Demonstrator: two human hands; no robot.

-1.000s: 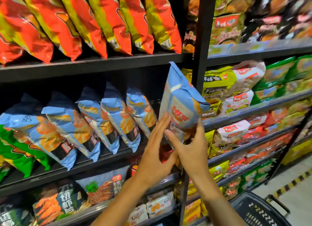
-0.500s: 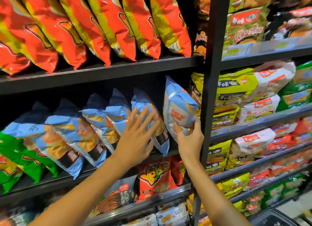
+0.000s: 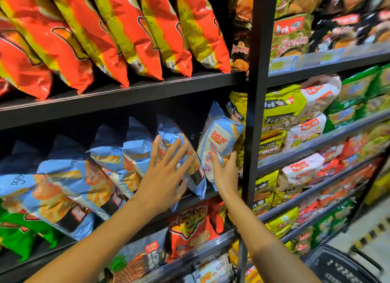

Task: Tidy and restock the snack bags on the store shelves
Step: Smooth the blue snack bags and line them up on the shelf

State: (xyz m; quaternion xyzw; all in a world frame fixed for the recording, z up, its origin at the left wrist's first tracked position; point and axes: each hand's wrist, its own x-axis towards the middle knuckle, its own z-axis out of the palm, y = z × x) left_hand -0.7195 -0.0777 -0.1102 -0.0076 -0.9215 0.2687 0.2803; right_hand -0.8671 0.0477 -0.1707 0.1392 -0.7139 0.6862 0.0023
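Observation:
A row of light blue snack bags (image 3: 109, 168) leans along the middle shelf (image 3: 202, 195). My left hand (image 3: 166, 173) lies flat with spread fingers against the rightmost bag of that row (image 3: 195, 173), pressing it leftward. My right hand (image 3: 224, 170) grips the lower part of another blue and white snack bag (image 3: 220, 137), which stands upright at the shelf's right end, close to the black upright post (image 3: 256, 122). A narrow dark gap separates this bag from the row.
Red and yellow bags (image 3: 109, 33) fill the shelf above. Green bags (image 3: 23, 230) lie at the far left. Red bags (image 3: 190, 225) stand on the shelf below. Noodle packs (image 3: 295, 122) crowd the right-hand bay. A black shopping basket (image 3: 337, 265) sits at the lower right.
My right hand carried the blue bag from in front of the post into the shelf's right end. My left hand left that bag and now presses the row of blue bags.

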